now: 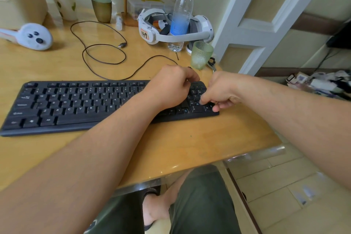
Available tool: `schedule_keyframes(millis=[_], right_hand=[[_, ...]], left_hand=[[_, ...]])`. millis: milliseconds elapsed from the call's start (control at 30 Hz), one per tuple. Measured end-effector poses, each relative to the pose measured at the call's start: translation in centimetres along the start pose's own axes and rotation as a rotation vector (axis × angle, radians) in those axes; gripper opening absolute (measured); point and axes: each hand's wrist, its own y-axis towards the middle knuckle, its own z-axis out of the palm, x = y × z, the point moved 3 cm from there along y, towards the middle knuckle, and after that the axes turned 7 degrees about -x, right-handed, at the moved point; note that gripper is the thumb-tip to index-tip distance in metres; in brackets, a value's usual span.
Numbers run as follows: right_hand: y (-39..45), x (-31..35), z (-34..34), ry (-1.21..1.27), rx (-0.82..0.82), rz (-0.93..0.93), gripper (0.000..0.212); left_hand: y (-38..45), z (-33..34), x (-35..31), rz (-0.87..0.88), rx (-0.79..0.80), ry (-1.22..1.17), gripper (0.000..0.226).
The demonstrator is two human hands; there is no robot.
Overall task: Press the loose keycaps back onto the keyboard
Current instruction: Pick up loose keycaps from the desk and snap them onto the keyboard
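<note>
A black keyboard (76,104) lies across the wooden desk (190,142). Both hands are over its right end, at the number pad. My left hand (169,87) rests on the keys left of the pad with its fingers curled downward; whatever is under it is hidden. My right hand (220,91) has its fingers curled, their tips down on the pad's lower keys. An open socket with a blue stem (185,110) shows in the arrow-key row. No loose keycap is plainly visible.
The keyboard's cable (102,51) loops behind it. A green glass (201,55), a water bottle (181,15) and a white headset (171,26) stand behind the hands. A white controller (36,37) and a paper cup (64,4) sit far left. The desk edge drops off at right.
</note>
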Motion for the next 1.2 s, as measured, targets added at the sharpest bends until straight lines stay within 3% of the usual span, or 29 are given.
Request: schedule_keyframes(millis=[267, 433, 600, 1033, 1200], right_hand=[[0.7, -1.2, -0.7, 0.086, 0.074, 0.09, 0.011], [0.9, -1.9, -0.5, 0.131, 0.09, 0.103, 0.019], [0.8, -2.3, -0.3, 0.214, 0.102, 0.125, 0.014], [-1.2, -4.6, 2.3, 0.263, -0.192, -0.088, 0.025], [-1.1, -3.9, 1.6, 0.245, -0.166, -0.061, 0.023]], left_hand=[[-0.3, 0.9, 0.2, 0.051, 0.123, 0.048, 0.04], [-0.5, 1.3, -0.7, 0.153, 0.159, 0.055, 0.048], [-0.6, 1.1, -1.2, 0.197, 0.188, 0.067, 0.045], [-0.5, 1.2, -0.9, 0.18, 0.271, 0.103, 0.042], [-0.4, 1.5, -0.4, 0.185, 0.284, 0.116, 0.043]])
